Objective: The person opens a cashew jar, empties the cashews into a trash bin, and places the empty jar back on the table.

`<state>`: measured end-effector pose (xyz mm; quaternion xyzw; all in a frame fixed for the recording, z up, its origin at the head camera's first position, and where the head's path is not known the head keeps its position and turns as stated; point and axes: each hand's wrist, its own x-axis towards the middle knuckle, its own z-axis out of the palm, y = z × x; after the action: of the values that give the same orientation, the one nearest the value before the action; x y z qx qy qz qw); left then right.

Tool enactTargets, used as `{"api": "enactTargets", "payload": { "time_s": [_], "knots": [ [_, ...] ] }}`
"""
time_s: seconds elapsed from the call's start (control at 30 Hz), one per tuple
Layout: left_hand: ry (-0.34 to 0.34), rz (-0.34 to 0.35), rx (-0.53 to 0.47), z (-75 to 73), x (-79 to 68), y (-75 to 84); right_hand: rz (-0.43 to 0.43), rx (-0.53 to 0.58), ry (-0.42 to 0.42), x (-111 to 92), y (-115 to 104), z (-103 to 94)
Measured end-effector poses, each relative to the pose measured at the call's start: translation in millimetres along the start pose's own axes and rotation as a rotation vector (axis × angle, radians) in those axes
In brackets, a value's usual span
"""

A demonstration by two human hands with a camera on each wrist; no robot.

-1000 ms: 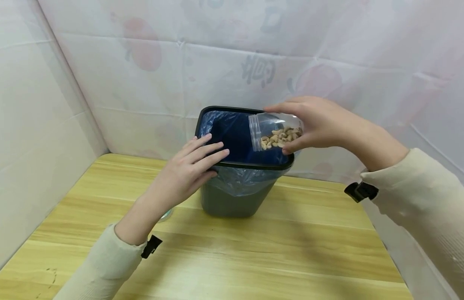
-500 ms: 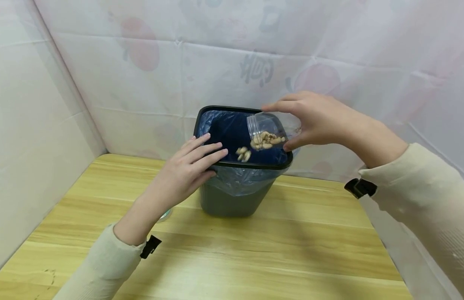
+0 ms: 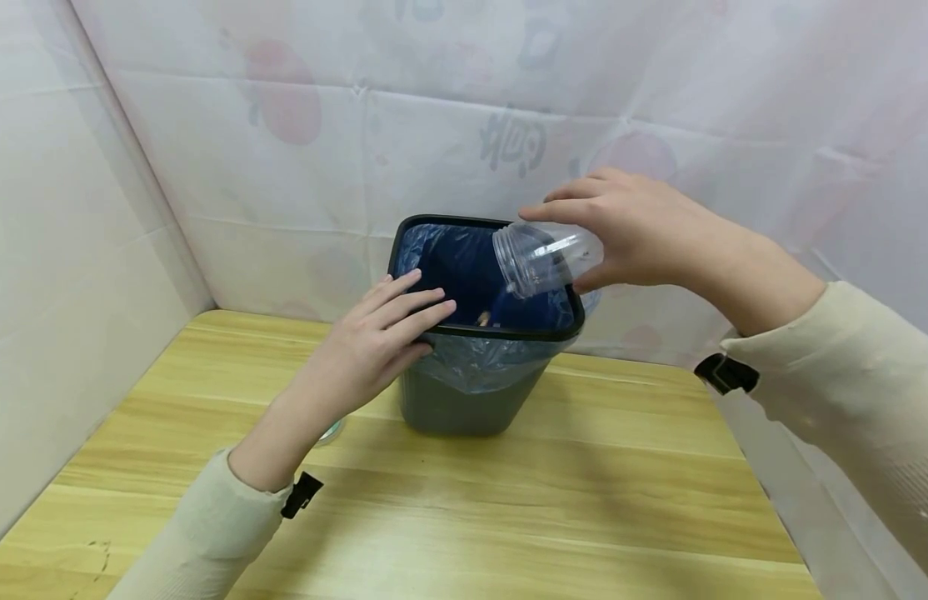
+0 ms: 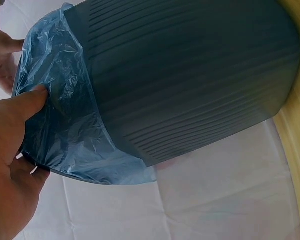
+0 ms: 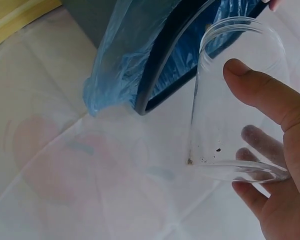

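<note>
My right hand (image 3: 636, 229) grips a clear plastic jar (image 3: 546, 258), tilted with its mouth down and left over the grey trash bin (image 3: 464, 404). In the right wrist view the jar (image 5: 240, 115) holds only a few dark specks near its base. A cashew (image 3: 484, 318) shows just inside the bin's front rim, below the jar's mouth. My left hand (image 3: 374, 337) holds the bin's left front rim, fingers over the opening. The thumb (image 4: 32, 102) presses on the blue bin liner (image 4: 65, 115) outside, in the left wrist view. The bin's bottom is hidden.
The bin stands on a wood-grain table (image 3: 464, 517) near its back edge. A round lid-like object (image 3: 331, 432) lies partly hidden behind the left wrist. A white printed cloth (image 3: 434, 158) hangs close behind the bin.
My right hand has raised and tipped the jar further. The cashews that lay in it have poured out into the bin. My left hand stays on the rim.
</note>
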<state>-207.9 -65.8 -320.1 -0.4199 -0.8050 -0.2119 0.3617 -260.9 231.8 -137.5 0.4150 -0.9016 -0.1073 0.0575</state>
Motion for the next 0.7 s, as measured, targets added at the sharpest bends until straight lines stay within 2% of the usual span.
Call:
{"api": "enactTargets", "payload": {
  "time_s": [0.23, 0.47, 0.7],
  "knots": [
    [-0.005, -0.019, 0.000, -1.7, 1.1, 0.6, -0.014, -0.006, 0.016, 0.2, -2.6, -2.8],
    [-0.012, -0.022, 0.007, -1.7, 1.2, -0.2, -0.014, 0.012, 0.059, -5.6, -0.3, 3.2],
    [-0.009, -0.021, 0.000, -0.7, -0.4, -0.1, 0.024, 0.108, 0.114, -19.2, 5.9, 13.4]
  ]
}}
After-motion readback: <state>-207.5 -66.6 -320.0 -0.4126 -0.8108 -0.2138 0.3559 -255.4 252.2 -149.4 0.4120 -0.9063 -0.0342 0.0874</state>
